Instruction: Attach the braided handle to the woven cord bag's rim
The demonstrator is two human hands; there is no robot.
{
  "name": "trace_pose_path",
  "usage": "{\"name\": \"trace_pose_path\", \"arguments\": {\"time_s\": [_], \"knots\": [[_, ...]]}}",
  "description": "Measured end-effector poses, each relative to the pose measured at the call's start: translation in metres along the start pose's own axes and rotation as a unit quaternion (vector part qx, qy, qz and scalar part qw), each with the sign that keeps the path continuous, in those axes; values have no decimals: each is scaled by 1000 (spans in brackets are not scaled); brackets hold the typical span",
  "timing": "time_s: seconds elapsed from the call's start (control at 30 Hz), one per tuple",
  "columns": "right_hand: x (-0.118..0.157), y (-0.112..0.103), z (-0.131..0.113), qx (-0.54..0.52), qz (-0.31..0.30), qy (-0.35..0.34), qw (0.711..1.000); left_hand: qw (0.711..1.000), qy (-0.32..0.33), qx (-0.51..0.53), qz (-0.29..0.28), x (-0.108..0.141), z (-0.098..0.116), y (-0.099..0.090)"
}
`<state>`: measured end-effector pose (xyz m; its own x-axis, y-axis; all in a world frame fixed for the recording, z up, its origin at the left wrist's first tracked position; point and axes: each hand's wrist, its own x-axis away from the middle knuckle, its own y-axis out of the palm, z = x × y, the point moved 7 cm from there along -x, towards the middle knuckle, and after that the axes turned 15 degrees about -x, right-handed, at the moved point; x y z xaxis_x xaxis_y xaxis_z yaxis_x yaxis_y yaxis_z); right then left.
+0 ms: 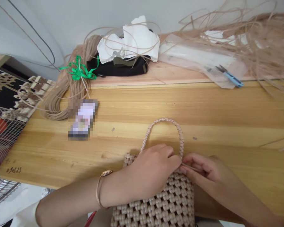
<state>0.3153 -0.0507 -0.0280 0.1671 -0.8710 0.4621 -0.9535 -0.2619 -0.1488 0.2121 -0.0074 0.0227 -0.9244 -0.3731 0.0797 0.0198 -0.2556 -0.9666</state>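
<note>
Your count: two hands, left hand [151,170] and right hand [210,171]. One woven bag [165,205], one braided handle [164,119] showing. One bracelet [106,173] on you. One phone [83,119]. One pair of blue-handled snips [232,78]. One black pouch [132,70]. One tied cord coil [54,105], one green ribbon bunch [80,72]. One wooden table [215,107]. One wire basket [8,151]. Loose strands [257,44], far right: too tangled for you to tally.

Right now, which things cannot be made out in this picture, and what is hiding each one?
All in the head view:
Woven bag: lower end cut off by the bottom edge.
Left hand: its grip is mostly hidden by its own back.
Thin strand: its course beyond the pinch is hidden inside the right hand.
Phone: screen pixelated, unreadable.
Black pouch: top covered by white material.
</note>
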Motion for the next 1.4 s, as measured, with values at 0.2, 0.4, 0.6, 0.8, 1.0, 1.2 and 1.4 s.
{"name": "trace_pose_path", "arguments": {"time_s": [0.2, 0.4, 0.6, 0.8, 1.0, 1.2, 1.4], "knots": [[4, -2, 5, 10, 6, 6, 1000, 997, 58, -54, 14, -1, 13, 2], [10, -3, 7, 23, 6, -1, 1000, 995, 79, -53, 10, -3, 15, 7], [12, -7, 2, 38, -18, -3, 999, 996, 77, -26, -23, -3, 13, 10], [12, -6, 7, 34, -39, 27, 998, 997, 73, 1, -31, -3, 12, 11], [7, -4, 15, -22, -44, 45, 998, 986, 15, 155, -59, -8, -1, 9], [7, -3, 17, -82, -34, 44, 995, 925, -75, 351, -120, -15, -17, 22], [8, -5, 19, -103, -24, 46, 993, 872, -141, 426, -197, -16, -22, 37]]}}
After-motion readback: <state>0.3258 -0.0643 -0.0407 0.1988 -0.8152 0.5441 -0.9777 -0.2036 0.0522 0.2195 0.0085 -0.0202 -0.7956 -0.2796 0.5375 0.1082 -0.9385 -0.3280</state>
